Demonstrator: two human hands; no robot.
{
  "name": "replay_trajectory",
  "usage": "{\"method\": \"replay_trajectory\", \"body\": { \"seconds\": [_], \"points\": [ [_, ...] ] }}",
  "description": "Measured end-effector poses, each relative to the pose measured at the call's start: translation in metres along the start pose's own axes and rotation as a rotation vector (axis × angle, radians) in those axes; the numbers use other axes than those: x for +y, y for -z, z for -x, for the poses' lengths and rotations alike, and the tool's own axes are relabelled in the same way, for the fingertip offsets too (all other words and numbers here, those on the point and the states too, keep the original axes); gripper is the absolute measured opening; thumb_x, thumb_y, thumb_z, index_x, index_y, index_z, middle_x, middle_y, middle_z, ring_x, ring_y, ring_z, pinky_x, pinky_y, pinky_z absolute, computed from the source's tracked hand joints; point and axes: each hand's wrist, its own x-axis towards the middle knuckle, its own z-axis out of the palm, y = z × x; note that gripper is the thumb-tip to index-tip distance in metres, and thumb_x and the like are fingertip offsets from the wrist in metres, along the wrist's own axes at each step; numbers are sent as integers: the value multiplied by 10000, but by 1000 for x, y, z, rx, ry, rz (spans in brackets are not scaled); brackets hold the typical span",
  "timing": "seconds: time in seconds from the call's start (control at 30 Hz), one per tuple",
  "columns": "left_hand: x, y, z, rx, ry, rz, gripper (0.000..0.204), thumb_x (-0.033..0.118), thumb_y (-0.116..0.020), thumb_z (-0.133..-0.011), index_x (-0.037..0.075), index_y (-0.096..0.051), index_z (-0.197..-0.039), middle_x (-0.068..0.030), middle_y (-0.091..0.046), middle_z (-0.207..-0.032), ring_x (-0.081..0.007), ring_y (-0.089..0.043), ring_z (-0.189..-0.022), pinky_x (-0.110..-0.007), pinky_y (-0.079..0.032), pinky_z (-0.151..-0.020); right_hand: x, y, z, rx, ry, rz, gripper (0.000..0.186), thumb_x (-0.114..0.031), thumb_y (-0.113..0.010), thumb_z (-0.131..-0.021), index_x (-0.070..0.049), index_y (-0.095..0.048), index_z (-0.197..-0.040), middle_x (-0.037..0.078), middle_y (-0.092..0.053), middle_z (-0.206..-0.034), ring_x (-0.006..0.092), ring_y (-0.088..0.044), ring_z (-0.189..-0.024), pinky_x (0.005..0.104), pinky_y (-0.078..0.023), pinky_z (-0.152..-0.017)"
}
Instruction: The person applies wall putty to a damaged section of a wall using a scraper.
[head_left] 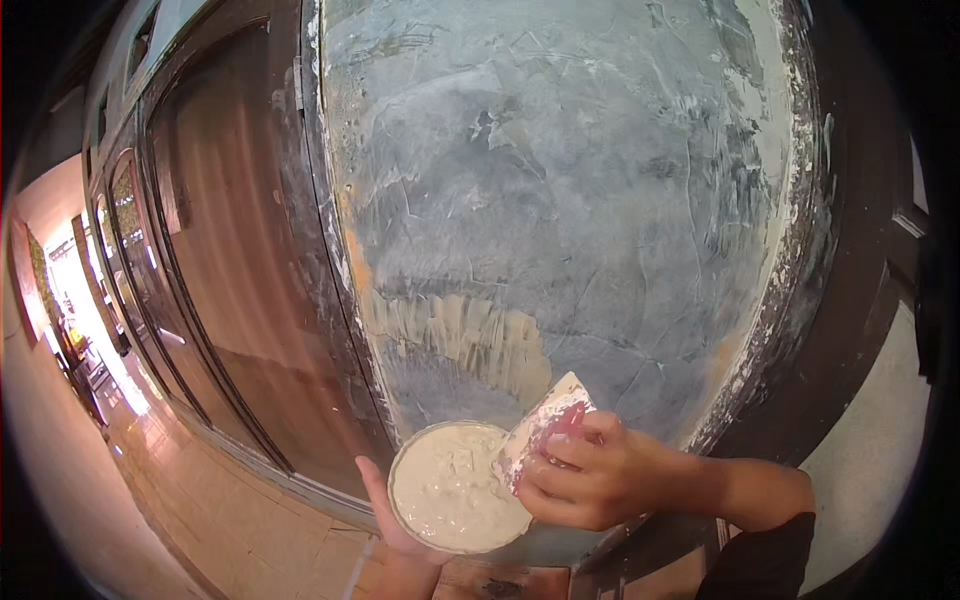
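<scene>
My left hand (400, 515) holds a round tub of cream-coloured filler paste (455, 490) from below and the left side, its thumb up along the rim. In my right hand (600, 470) is a flat putty scraper (545, 425) with a pinkish-red grip, smeared with white paste. One corner of its blade meets the paste at the tub's right side. Behind them rises a grey plastered wall (560, 200). A ridged, half-spread beige patch of paste (470, 335) lies on its lower left part. My right palm is hidden.
A brown wooden door or window frame with glass (230, 220) stands left of the wall. Dark wooden panelling (850, 260) borders it on the right, with chipped paint along the edge. Tan floor tiles (230, 520) run at the lower left toward a bright opening (90, 310).
</scene>
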Motion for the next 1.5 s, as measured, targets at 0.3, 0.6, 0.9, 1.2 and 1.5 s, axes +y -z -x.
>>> {"method": "replay_trajectory", "body": {
  "seconds": [0.3, 0.6, 0.9, 1.2, 1.5],
  "points": [
    [-8, -11, 1, 86, -21, -83, 1064, 855, -222, -940, -30, -484, -1470, -234, -545, -1468, -399, -578, -1296, -519, -481, -1092, 2, -6, 3, 17, -15, 12, 105, -230, -655, -853, -184, -658, -947, -77, -621, -896, 108, -577, -892, 367, -377, -839],
    [-10, -10, -2, 52, 9, -52, 1063, 863, -225, -933, -14, -482, -1477, -228, -535, -1478, -399, -576, -1293, -519, -493, -1077, 6, -16, 5, 61, -25, 29, 105, -225, -665, -838, -182, -658, -933, -75, -630, -891, 112, -586, -879, 369, -385, -831],
    [-12, -3, -4, 53, 10, -17, 1062, 856, -218, -941, -24, -483, -1472, -225, -549, -1466, -384, -585, -1288, -508, -490, -1085, 7, -21, 7, 40, -40, 23, 117, -226, -675, -827, -177, -662, -932, -69, -647, -913, 114, -598, -885, 371, -371, -861],
    [-13, 1, -2, 60, -12, -38, 1067, 855, -217, -942, -35, -479, -1471, -224, -546, -1472, -370, -585, -1293, -490, -484, -1095, 8, -25, 5, 53, -29, 50, 129, -223, -681, -822, -181, -660, -942, -77, -654, -935, 111, -603, -918, 371, -369, -854],
    [-13, 9, -4, 23, 52, 7, 1103, 883, -230, -916, -33, -472, -1480, -220, -540, -1482, -376, -567, -1317, -492, -465, -1116, 9, -29, 2, 49, -23, 56, 119, -235, -672, -829, -192, -656, -939, -77, -642, -929, 105, -592, -907, 370, -358, -832]
  ]
}}
